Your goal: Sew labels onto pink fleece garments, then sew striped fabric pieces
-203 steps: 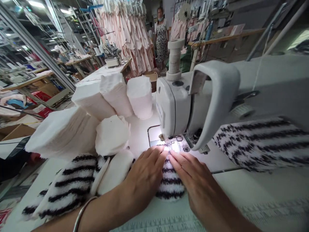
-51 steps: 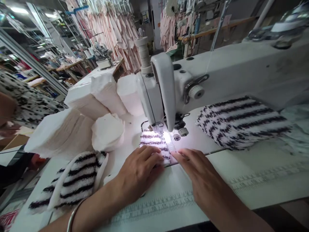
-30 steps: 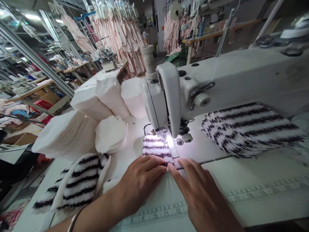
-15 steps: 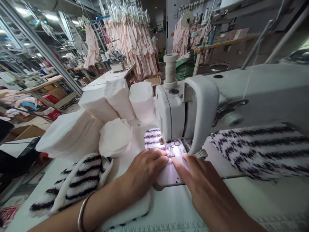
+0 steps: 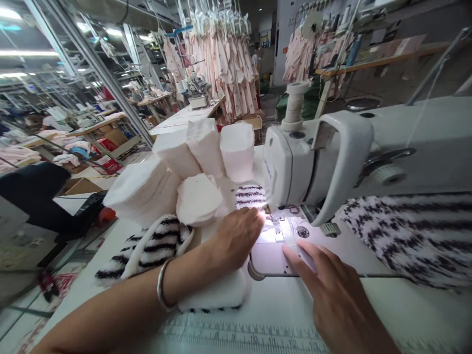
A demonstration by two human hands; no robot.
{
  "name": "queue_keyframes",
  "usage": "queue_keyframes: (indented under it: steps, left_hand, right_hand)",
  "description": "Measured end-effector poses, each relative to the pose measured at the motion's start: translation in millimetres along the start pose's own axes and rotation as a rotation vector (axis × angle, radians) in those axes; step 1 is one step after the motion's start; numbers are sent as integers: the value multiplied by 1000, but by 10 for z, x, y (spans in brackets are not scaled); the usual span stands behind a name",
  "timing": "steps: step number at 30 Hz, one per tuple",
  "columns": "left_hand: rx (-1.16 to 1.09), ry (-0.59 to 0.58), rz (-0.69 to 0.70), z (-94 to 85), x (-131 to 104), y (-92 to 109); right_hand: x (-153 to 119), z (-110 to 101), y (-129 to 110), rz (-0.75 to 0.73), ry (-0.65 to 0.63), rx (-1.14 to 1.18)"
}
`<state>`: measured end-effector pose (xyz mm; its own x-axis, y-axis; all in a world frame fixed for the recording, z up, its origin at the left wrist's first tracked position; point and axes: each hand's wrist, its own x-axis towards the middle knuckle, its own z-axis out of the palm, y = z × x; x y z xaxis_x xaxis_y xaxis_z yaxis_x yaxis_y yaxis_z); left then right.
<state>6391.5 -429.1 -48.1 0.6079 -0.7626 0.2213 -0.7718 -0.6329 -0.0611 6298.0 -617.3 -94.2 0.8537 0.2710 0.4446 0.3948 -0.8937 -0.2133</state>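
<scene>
My left hand [image 5: 238,236] is beside the needle area with its fingers curled together at the near edge of a small black-and-white striped fleece piece [image 5: 250,194]. Its fingertips are partly hidden, and a metal bangle circles that wrist. The sewing machine [image 5: 282,167] stands over the lit metal plate [image 5: 271,258]. On the right of this plate, my right hand [image 5: 328,280] has its thumb and fingers apart, resting near a pale strip with nothing visibly held. A folded striped piece with white edging [image 5: 147,248] lies left of my left forearm.
Stacks of white fabric pieces [image 5: 143,189] stand left of the machine. More striped fleece [image 5: 409,236] lies under the machine arm at right. A printed ruler scale [image 5: 254,337] runs along the table's front. Pink garments [image 5: 221,64] hang behind.
My left hand has moved left and away from the needle, along with the small fleece piece. My right hand has drawn back slightly from it. The camera view has turned left.
</scene>
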Motion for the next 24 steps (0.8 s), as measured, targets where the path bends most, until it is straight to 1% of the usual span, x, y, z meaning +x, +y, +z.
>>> queue_keyframes:
  steps: [2, 4, 7, 9, 10, 12, 14, 15, 16, 18, 19, 20, 22, 24]
  left_hand:
    - [34, -45, -17, 11, 10, 33]
    - [57, -53, -40, 46, 50, 41]
    - [84, -50, -96, 111, 142, -13]
    - [90, -39, -132, 115, 171, -59]
    - [86, -35, -143, 91, 159, -65]
    - [67, -33, -148, -20, 70, -9]
    - [44, -23, -147, -200, -99, 146]
    - [7, -1, -160, -301, -203, 251]
    - [-53, 37, -177, -397, -313, 366]
    - [-317, 174, -288, -542, -529, 590]
    - [-446, 245, -368, -578, -625, 687]
    - [-567, 319, -452, -586, -711, 771]
    - [-733, 458, -579, -534, -843, 892]
    - [-815, 557, -629, -430, -926, 954]
  right_hand:
    - [-28, 13, 6, -8, -20, -9]
    - [-34, 23, 7, -18, -11, -7]
    - [-25, 33, 9, -16, 26, -13]
    - [-26, 21, 6, -21, 41, -16]
    - [-32, 3, -4, -26, 49, -2]
    - [-51, -62, -61, -25, 94, 86]
    - [-66, -156, -185, 7, 136, 261]
    - [-64, -207, -270, 46, 131, 373]
    - [-52, -257, -365, 94, 112, 485]
    - [-2, -343, -559, 194, 72, 641]
    - [31, -377, -648, 224, 83, 662]
    - [61, -406, -727, 224, 123, 645]
    - [102, -450, -857, 131, 225, 519]
    - [100, -479, -968, -22, 288, 368]
